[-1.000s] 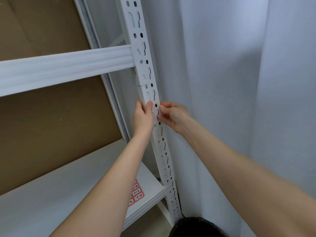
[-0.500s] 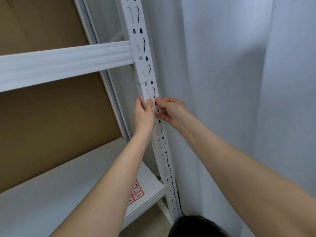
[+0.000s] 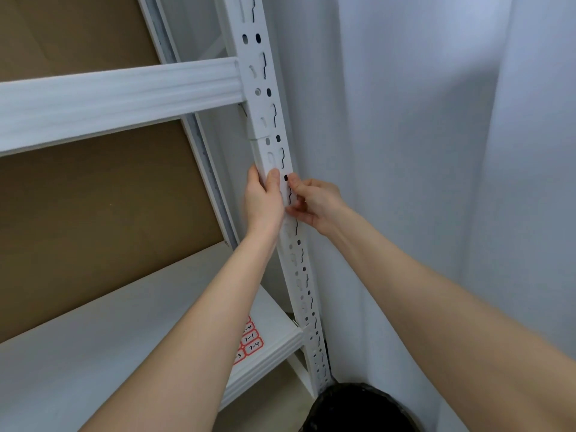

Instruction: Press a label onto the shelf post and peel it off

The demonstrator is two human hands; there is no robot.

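Note:
A white slotted metal upright [image 3: 274, 151] of a shelving rack runs from the top of the view down to the floor. My left hand [image 3: 263, 202] grips it from the left, thumb laid on its front face. My right hand [image 3: 314, 202] is at its right edge at the same height, fingers curled and pinching the edge by a keyhole slot. A white crossbeam [image 3: 118, 98] joins the upright just above both hands, where a seam shows in the post.
A white shelf board [image 3: 78, 353] lies below, with red-bordered labels [image 3: 249, 342] near its front right corner. Brown backing board [image 3: 93, 213] fills the rack's rear. A white curtain [image 3: 420, 151] hangs at the right. A dark round object [image 3: 358, 410] sits at the upright's foot.
My right hand has shifted slightly up and in against the upright's edge. My left hand keeps its grip at the same spot. The view has tilted a little.

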